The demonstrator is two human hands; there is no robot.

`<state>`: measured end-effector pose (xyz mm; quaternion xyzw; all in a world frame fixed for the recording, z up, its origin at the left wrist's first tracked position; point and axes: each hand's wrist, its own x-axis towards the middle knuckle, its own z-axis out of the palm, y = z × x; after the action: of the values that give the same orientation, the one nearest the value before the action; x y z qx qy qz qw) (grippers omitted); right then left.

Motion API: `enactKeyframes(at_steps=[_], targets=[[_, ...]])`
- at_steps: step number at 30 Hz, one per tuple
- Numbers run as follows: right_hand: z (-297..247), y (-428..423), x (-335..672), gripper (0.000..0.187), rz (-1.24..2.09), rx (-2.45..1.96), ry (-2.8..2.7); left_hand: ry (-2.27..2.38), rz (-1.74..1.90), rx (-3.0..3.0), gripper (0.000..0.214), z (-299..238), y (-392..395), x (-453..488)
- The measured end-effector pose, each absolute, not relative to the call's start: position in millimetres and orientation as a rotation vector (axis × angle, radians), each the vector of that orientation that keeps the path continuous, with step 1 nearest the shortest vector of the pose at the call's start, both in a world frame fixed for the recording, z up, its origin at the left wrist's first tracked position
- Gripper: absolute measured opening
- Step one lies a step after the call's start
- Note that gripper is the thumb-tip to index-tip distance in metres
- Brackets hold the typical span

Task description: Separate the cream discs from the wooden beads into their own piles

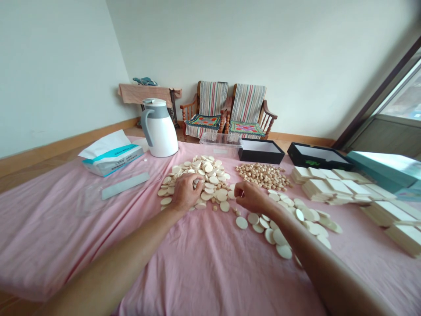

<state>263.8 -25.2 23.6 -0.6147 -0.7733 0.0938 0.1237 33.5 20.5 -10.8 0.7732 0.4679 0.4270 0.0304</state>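
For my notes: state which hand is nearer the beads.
Right. The right hand sits just in front of the beads; the left hand is farther away, on the heap of discs.

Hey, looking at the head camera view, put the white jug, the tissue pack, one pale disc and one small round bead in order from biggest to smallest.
1. White jug and tissue pack: too close in this view to rank.
2. Pale disc.
3. Small round bead.

The pale wooden discs (207, 175) before me look smooth and matt, the small round wooden pieces (263, 176) slightly rougher. Under them lies soft pink cloth (82, 228). Left of centre stands a glossy white plastic jug (161, 136); farther up, a clear plastic tub (219, 144) and a matt black card box (261, 151).
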Motion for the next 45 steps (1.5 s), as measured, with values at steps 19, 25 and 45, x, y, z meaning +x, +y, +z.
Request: enactKeyframes(at_steps=[19,25,45], targets=[[49,-45,259,0.013,0.552,-1.742,-2.58,1.431,1.314,2.381,0.015,-8,19,35],[41,-45,253,0.012,0.477,-1.765,-2.549,1.439,1.304,2.384,0.015,-8,19,35],[35,-45,251,0.009,0.583,-1.644,-2.479,1.43,1.31,2.393,0.015,-9,19,35]])
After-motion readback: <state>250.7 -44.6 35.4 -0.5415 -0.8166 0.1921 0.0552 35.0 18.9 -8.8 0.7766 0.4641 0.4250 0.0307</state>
